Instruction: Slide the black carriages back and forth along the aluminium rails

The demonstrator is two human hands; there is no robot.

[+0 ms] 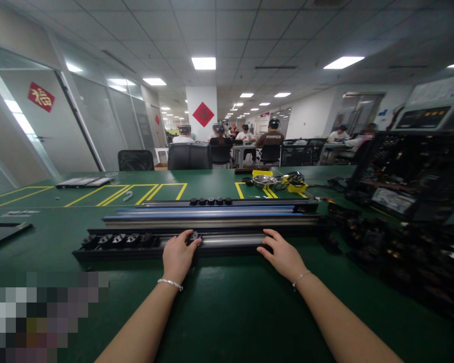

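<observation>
A long black metal rail (230, 241) with a channel along its top lies crosswise on the green table in front of me. Between the thumb and index finger of my left hand (178, 256) is a small black knob-like part (195, 236), at the rail's channel. My right hand (283, 254) grips the rail farther right, fingertips on its far edge and thumb on its near edge. Several similar black parts (119, 240) sit in a row in the rail's left end. Just behind lie a blue-topped rail (208, 212) and another rail carrying several black parts (211, 201).
Many dark parts (397, 252) are heaped at the right, before a large open black equipment case (393, 166). A metal bowl (265, 180), yellow holders and cables stand behind the rails. Flat panels (83, 182) lie at the left. Other people sit at far tables.
</observation>
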